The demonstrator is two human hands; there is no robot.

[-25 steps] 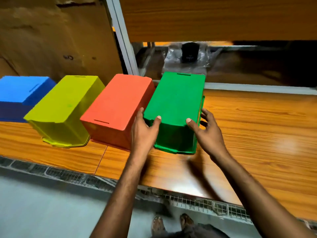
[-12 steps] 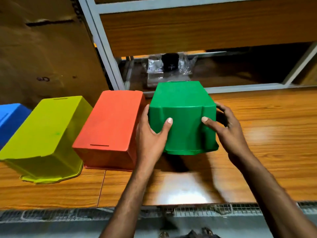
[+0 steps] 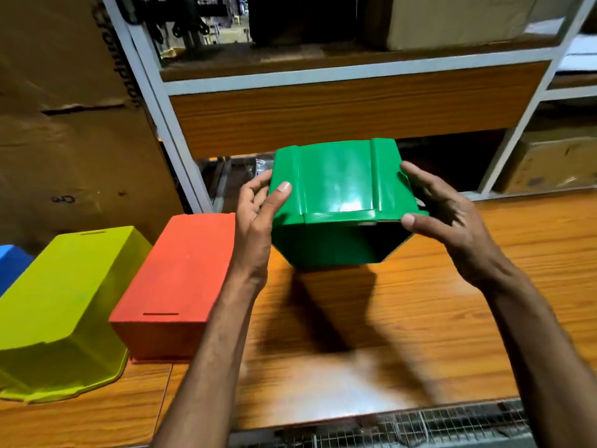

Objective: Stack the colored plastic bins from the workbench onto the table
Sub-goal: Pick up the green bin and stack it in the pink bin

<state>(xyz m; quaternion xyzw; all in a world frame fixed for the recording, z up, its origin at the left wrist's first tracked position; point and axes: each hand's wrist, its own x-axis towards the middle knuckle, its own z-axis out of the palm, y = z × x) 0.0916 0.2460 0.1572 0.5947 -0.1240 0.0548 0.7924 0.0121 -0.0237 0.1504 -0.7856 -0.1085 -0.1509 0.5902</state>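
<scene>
Green bin (image 3: 336, 179) is hanging in the air over the workbench (image 3: 452, 318), clear of it. It's tipping so the open mouth is facing down and toward me. I'm holding it with both hands. Left hand (image 3: 255, 221) is wrapping the left wall, with the thumb pressing on the near face. Right hand (image 3: 449, 218) is curling round the right rim corner, with the thumb on the lip. Both are clamping the bin and nothing else.

Risks, my read:
- I'm gripping glossy plastic at the edges only, so a fast swing could be rotating it out of my fingers.
- Right thumb is catching just the lip, which looks like the weaker side.
- The table isn't showing, so I'm carrying toward a target I can't see.

Clearance:
- Red bin (image 3: 181, 270) is lying upside down just beside my left forearm. A dropped elbow could shove it into the yellow bin (image 3: 64, 302) close beside it; I can't tell if they're touching.
- Blue bin (image 3: 11, 263) is peeking in at the far left.
- Shelf panel (image 3: 339, 111) is overhanging behind and above the green bin, and a frame post (image 3: 174, 140) is standing back-left, so lifting up and back is risking a knock.
- Open room is lying right and toward me, over bare bench. The mesh strip (image 3: 420, 425) is marking the front edge.
</scene>
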